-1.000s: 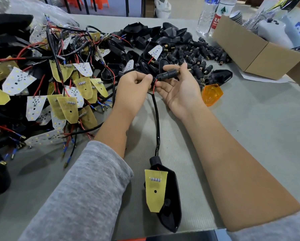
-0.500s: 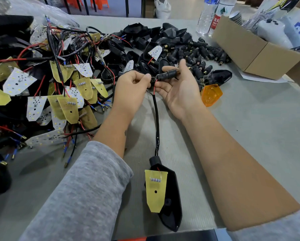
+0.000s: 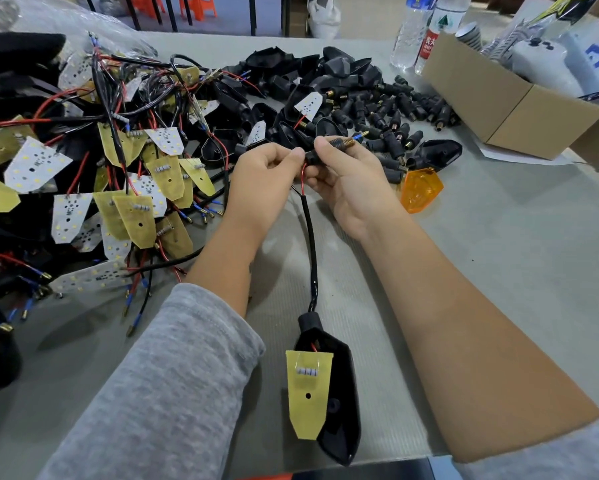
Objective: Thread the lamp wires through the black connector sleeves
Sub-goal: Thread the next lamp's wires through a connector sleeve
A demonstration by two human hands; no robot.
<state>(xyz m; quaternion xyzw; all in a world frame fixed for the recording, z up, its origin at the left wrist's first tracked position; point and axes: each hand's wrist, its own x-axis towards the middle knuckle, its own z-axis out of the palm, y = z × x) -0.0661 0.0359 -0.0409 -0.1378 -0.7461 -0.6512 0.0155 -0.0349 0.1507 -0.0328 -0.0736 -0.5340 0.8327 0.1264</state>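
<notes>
Grey matting covered the table (image 3: 499,271), bare to the right and toward the near edge; a black connector sleeve (image 3: 329,148) was pinched between thumb and curled fingers of the right hand (image 3: 353,181), a blue-tipped wire end (image 3: 359,135) seen poking beyond its brass thread; the red wire (image 3: 302,178) was nipped by the closed fingertips of the left hand (image 3: 263,178), just beside the sleeve; the black cable (image 3: 311,244) was trailed down to the lamp housing (image 3: 336,403) near the table's edge; tangled lamp boards (image 3: 118,188) were heaped at left, spare sleeves (image 3: 388,112) and a cardboard box (image 3: 506,102) beyond.
</notes>
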